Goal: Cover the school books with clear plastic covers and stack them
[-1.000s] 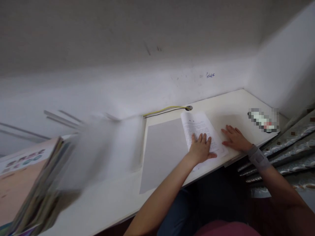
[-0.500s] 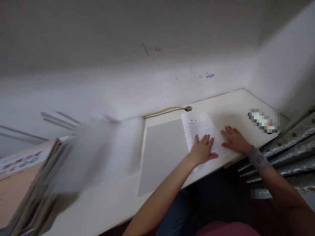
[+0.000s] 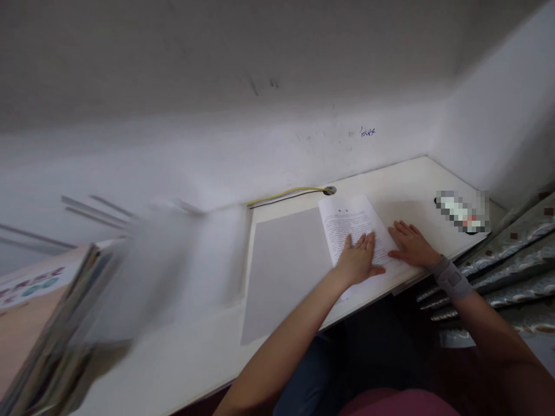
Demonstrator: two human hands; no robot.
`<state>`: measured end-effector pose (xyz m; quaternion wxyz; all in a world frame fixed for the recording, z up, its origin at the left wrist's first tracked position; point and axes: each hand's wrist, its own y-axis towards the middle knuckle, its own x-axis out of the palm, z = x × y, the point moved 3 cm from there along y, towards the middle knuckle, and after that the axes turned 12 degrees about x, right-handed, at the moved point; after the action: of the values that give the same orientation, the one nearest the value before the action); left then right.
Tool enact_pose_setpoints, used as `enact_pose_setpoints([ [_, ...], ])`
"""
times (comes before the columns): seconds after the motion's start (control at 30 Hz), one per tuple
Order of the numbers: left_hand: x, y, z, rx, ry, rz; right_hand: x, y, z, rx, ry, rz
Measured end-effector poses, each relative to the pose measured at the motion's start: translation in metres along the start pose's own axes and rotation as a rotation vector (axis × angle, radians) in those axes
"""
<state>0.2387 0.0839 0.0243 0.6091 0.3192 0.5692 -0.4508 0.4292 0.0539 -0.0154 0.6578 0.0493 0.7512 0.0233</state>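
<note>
A printed sheet of paper (image 3: 344, 216), or a thin booklet lying at a page, rests on the white desk with its text towards me. My left hand (image 3: 358, 260) lies flat on the lower half of the print, fingers stretched out. Just to its right, my right hand (image 3: 411, 245) is spread flat along the paper's right edge, with a grey band (image 3: 453, 277) round the wrist. A smooth grey sheet (image 3: 281, 271) lies left of the paper, partly under my left forearm. The lower part of the page is hidden by my left hand.
Upright books or folders (image 3: 56, 323) stand at the desk's left. Yellow and black cables (image 3: 286, 193) run to a round cable hole (image 3: 330, 190) by the wall. A blurred-out object (image 3: 462, 212) lies at the right end of the white desk (image 3: 403, 179). Silvery patterned panels (image 3: 511, 271) lean at the right.
My left hand's fingers have drawn closer together and shifted slightly across the page. My right hand keeps its place. The whole view has drifted a little.
</note>
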Motion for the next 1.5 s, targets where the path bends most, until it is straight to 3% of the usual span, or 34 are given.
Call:
enact_pose_setpoints([
  [0.27,0.004,0.008,-0.001,0.033,-0.017,-0.023,0.000,-0.001,-0.001,-0.002,-0.004,-0.015],
  [0.43,-0.004,0.008,0.006,0.062,0.037,0.079,0.001,0.000,0.005,0.003,-0.006,-0.038],
  [0.5,-0.013,-0.012,0.002,0.036,0.076,0.169,-0.001,-0.001,0.006,0.001,-0.018,-0.028],
  [0.57,-0.018,-0.048,-0.011,-0.061,0.109,0.275,-0.006,-0.005,0.001,-0.009,-0.046,0.036],
  [0.7,-0.003,-0.146,-0.058,-0.485,0.066,0.498,-0.018,-0.021,-0.038,-0.203,-0.082,0.163],
  [0.8,0.023,-0.206,-0.078,-0.673,-0.135,0.648,-0.017,-0.033,-0.068,-0.338,-0.067,0.143],
  [0.9,0.039,-0.233,-0.078,-0.716,-0.431,0.791,-0.008,-0.036,-0.075,-0.320,-0.079,0.152],
  [1.03,0.041,-0.237,-0.071,-0.767,-0.736,0.999,0.001,-0.038,-0.070,-0.269,-0.118,0.193],
  [1.13,0.039,-0.236,-0.074,-0.840,-0.893,1.148,-0.008,-0.043,-0.080,-0.245,-0.127,0.237],
  [1.27,0.037,-0.237,-0.083,-0.857,-1.208,1.347,-0.027,-0.049,-0.129,-0.371,-0.041,0.245],
  [1.4,0.026,-0.238,-0.088,-0.816,-1.579,1.524,-0.023,-0.054,-0.184,-0.553,0.031,0.179],
  [1.5,0.016,-0.228,-0.082,-0.760,-1.847,1.465,-0.013,-0.054,-0.205,-0.512,-0.001,0.156],
])
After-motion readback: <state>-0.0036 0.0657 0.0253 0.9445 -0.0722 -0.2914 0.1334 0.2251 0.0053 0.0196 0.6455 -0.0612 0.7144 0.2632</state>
